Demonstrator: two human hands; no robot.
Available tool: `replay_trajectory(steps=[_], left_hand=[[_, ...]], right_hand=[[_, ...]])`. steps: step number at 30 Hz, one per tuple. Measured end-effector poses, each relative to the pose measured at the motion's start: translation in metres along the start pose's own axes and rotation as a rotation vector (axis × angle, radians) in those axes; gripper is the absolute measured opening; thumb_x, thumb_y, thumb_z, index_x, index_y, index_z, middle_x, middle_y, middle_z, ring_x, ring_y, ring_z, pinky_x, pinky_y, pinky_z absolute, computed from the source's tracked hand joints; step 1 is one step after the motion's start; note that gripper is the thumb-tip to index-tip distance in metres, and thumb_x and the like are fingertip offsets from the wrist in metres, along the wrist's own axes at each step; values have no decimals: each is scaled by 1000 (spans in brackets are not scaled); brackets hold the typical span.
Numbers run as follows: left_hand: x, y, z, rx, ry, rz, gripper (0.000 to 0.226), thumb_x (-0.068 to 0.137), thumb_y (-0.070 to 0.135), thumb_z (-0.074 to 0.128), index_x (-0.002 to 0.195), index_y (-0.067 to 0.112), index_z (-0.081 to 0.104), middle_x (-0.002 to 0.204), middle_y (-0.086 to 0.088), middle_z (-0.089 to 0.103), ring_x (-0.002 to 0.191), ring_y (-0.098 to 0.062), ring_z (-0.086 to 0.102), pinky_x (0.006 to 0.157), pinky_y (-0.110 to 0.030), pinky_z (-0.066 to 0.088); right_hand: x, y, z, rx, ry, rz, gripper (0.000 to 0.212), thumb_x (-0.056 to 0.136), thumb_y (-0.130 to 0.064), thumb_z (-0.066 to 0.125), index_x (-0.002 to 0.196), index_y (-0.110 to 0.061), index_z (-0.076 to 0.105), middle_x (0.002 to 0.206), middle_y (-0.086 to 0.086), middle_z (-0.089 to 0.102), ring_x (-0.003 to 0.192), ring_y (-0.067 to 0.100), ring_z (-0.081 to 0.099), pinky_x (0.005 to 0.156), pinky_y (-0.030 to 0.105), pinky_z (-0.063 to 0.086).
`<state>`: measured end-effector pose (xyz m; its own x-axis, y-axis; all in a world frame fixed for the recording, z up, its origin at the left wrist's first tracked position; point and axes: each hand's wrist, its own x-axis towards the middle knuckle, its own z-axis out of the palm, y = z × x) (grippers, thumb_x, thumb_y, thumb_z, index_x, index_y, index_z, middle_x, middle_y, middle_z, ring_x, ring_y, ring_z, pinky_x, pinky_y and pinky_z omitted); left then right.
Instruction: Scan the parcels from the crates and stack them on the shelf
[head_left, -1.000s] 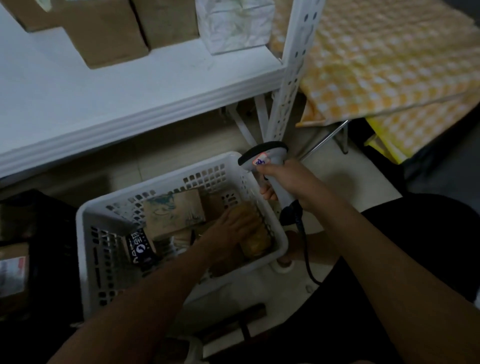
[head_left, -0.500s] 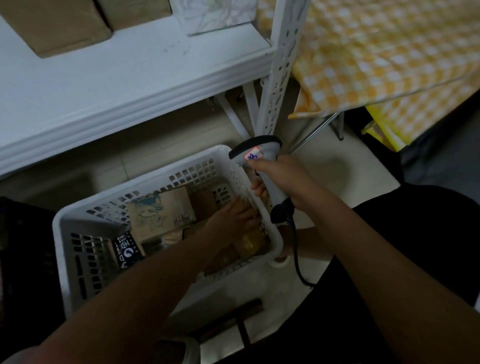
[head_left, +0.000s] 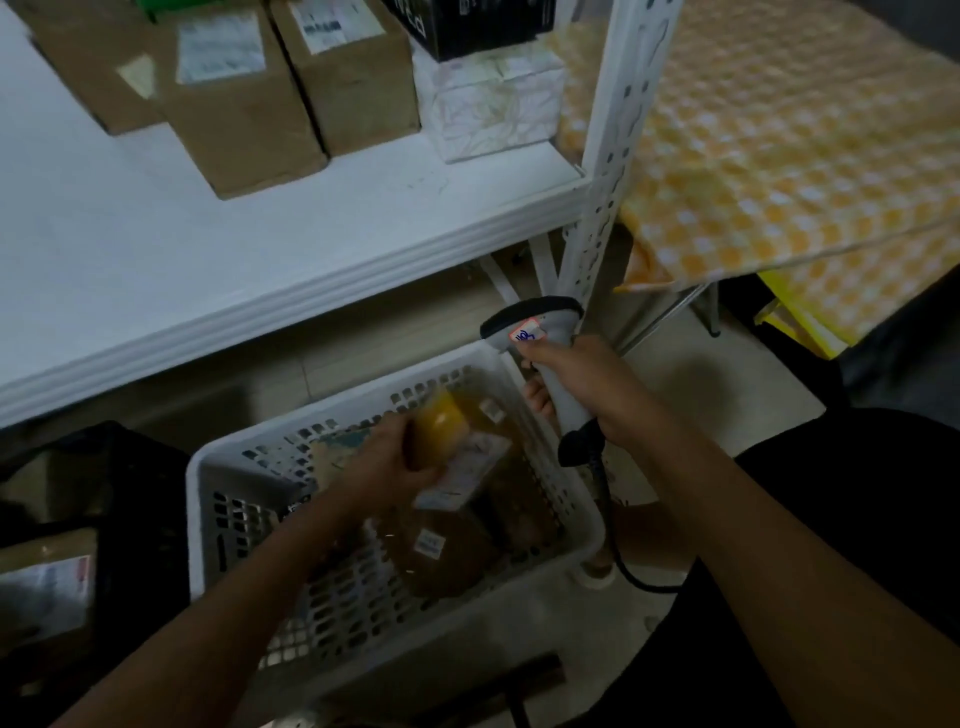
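My left hand grips a brown parcel with a white label and yellow tape, lifted above the white slotted crate. Another brown parcel with a small label lies on the crate floor. My right hand holds the white barcode scanner by its handle just past the crate's right rim, its head pointing left over the crate. Its black cord hangs down by the crate. The white shelf above carries several cardboard boxes and a white wrapped parcel.
A black box sits on the white wrapped parcel. The shelf's perforated white post stands just behind the scanner. A table with a yellow checked cloth is at the right. A dark crate holding a labelled box sits at the left.
My left hand has lifted a brown parcel out of the crate and turned its label upward. The view tilted up, showing more of the shelf. The scanner hand stayed by the crate's rim.
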<state>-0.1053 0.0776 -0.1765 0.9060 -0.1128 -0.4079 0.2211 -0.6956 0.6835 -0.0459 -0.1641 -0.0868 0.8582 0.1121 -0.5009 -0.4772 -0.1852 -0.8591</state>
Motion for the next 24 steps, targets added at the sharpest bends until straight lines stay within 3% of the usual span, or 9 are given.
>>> replay_trajectory(steps=[2, 4, 7, 13, 16, 18, 24], left_hand=[[-26, 5, -20, -482, -12, -214, 42, 90, 36, 68, 128, 23, 55, 120, -1, 66, 107, -19, 66, 81, -34, 57], [-45, 7, -31, -876, 25, -346, 36, 90, 37, 65, 121, 19, 63, 117, -9, 72, 107, -27, 69, 89, -43, 56], [-68, 8, -41, -1157, 78, -364, 33, 95, 31, 61, 122, 13, 64, 114, -13, 74, 107, -28, 71, 88, -41, 57], [-101, 10, -54, -1300, 115, -289, 36, 96, 38, 58, 121, 13, 64, 113, -17, 73, 103, -33, 72, 78, -51, 60], [-108, 9, -62, -1320, 135, -279, 42, 95, 41, 60, 125, 12, 61, 114, -19, 72, 115, -40, 65, 90, -59, 54], [-111, 8, -65, -1300, 151, -260, 43, 93, 36, 63, 129, 12, 59, 115, -17, 73, 121, -40, 61, 93, -55, 54], [-121, 1, -72, -1227, 211, -206, 41, 94, 30, 63, 130, 12, 58, 116, -12, 73, 112, -27, 68, 94, -38, 54]], right_hand=[[-5, -11, 9, 9, -2, -47, 34, 94, -32, 64, 95, 2, 65, 60, 10, 68, 48, 18, 60, 51, 26, 50], [-11, -22, 19, -5, -4, -107, 32, 94, -30, 64, 92, 2, 66, 62, 11, 68, 48, 18, 60, 50, 26, 50], [-26, -40, 35, -43, -5, -184, 30, 94, -29, 63, 88, 0, 66, 64, 10, 67, 49, 17, 60, 50, 24, 50], [-53, -56, 67, -60, -43, -261, 28, 93, -31, 64, 82, -6, 65, 59, 6, 68, 54, 21, 62, 58, 30, 53], [-62, -61, 82, -111, -60, -287, 31, 93, -34, 63, 87, -4, 67, 61, 6, 69, 56, 21, 64, 61, 33, 52], [-68, -65, 89, -123, -67, -300, 32, 94, -34, 62, 91, -3, 68, 62, 6, 70, 57, 21, 65, 62, 32, 51], [-86, -82, 101, -133, -116, -357, 29, 95, -31, 62, 91, -3, 67, 61, 7, 68, 54, 20, 62, 56, 28, 51]])
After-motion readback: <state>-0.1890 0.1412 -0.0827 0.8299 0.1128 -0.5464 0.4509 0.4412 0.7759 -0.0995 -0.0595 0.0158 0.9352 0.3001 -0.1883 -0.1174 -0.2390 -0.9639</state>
